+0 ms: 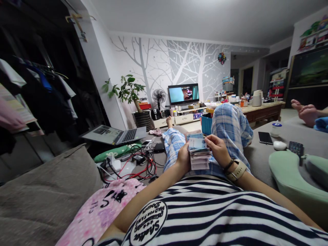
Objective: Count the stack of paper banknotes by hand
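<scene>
A thick stack of banknotes (pixel 200 164) rests above my lap, its lower layers staggered like steps. My left hand (pixel 183 156) is closed round the stack's left side. At the upper right, the fingers of my right hand (pixel 219 150) pinch the edge of a pale blue note (pixel 196 142) on top. More notes, pinkish and bluish, show beyond the top one. A pale watch (pixel 238 170) and a dark bracelet are on my right wrist. The print on the notes is too small to read.
Left on the sofa are an open laptop (pixel 120 134), tangled cables (pixel 147 164) and a pink blanket (pixel 110 208). At right are a phone (pixel 265 138), a remote (pixel 296 148), a lidded jar (pixel 276 130) and a green neck pillow (pixel 289 174). Another person's feet (pixel 307 112) rest beyond.
</scene>
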`<state>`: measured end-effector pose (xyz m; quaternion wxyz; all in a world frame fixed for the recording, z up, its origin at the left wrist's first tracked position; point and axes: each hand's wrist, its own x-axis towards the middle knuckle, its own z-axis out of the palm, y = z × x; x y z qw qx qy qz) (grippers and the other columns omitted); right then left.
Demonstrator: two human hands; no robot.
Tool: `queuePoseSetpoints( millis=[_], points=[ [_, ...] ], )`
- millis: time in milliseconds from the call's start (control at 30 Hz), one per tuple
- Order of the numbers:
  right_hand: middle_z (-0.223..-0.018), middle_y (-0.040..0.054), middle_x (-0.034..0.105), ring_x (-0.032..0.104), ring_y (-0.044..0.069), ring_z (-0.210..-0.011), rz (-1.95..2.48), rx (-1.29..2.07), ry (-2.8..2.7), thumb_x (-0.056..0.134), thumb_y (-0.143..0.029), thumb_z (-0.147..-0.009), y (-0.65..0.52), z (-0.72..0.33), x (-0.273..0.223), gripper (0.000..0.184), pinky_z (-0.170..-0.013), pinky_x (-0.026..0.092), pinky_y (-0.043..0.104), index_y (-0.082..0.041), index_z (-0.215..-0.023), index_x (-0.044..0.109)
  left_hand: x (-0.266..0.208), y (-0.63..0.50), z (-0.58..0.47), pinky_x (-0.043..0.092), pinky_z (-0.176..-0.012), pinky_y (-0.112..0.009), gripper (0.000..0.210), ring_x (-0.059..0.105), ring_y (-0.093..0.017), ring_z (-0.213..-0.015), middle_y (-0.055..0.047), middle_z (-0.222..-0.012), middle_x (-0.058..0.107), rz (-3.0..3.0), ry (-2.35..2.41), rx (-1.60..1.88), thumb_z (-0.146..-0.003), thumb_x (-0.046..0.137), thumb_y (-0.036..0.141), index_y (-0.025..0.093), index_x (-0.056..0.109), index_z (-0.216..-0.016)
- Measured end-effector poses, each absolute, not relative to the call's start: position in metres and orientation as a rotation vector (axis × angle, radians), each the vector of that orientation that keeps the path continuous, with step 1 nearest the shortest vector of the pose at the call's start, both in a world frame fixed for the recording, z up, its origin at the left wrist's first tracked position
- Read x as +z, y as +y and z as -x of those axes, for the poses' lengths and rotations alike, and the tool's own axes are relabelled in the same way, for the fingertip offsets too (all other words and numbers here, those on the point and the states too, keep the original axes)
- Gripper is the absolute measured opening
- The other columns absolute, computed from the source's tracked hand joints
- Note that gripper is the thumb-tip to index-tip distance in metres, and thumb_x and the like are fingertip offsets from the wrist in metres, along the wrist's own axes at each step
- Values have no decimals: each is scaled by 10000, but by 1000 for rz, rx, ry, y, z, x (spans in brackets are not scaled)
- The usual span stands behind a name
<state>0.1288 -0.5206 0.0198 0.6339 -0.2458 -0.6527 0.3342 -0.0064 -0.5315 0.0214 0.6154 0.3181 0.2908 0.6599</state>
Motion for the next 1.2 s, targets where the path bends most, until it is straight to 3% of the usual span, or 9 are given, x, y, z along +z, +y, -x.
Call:
queuePoseSetpoints(
  millis=[200, 1200],
  points=[
    [-515, -53, 395, 353, 100, -466, 531, 790, -1478, 553, -401, -769, -522, -129, 20, 226, -435, 289, 238, -197, -676, 527, 19, -532, 7, 509, -698, -353, 211, 654, -235, -736, -44, -676, 671, -790, 644, 1422, -701, 585, 329, 182, 646, -839],
    [-542, -43, 409, 362, 108, -491, 549, 781, -1488, 551, -442, -758, -523, -128, 21, 261, -453, 308, 241, -203, -660, 516, 18, -530, 6, 508, -722, -369, 195, 653, -253, -787, -47, -691, 681, -770, 651, 1413, -678, 593, 301, 193, 653, -829]
  ],
)
